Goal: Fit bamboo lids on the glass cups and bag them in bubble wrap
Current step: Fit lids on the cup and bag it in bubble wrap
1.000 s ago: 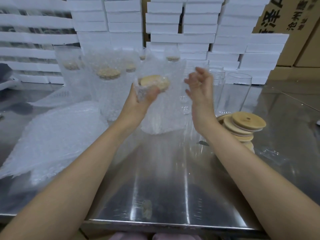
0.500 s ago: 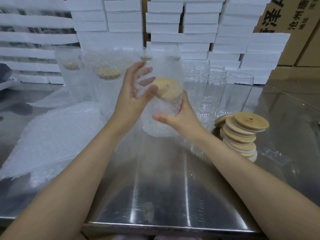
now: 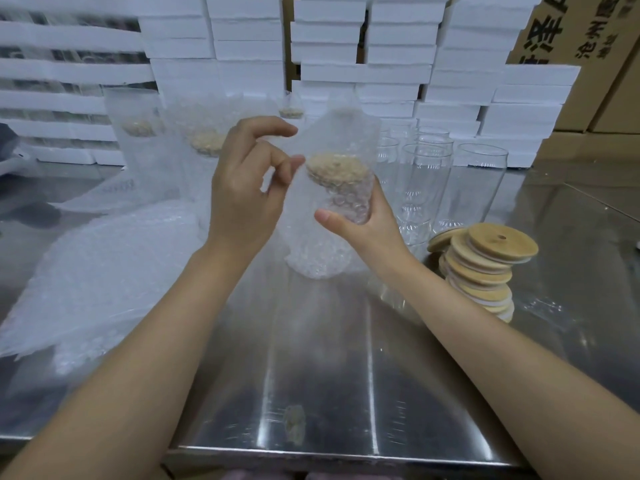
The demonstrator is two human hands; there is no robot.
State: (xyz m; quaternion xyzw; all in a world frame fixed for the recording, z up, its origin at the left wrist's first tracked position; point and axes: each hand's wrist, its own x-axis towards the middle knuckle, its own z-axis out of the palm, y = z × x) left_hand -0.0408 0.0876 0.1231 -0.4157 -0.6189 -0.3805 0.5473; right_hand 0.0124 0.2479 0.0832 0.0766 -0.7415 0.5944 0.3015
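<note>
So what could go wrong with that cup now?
The right hand holds the cup only through the bubble bag, so it might slip and hit the metal table. The leaning pile of lids sits close to the right arm; a bump could topple it. The empty glasses stand just behind the cup and could get knocked.

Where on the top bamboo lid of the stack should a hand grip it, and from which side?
Best pinch the top lid by its rim, thumb and finger on opposite edges, coming from above and the right. It lies nearly flat and thin, overhanging the leaning stack, so its edge is free; the empty glasses crowd the left-rear side.
</note>
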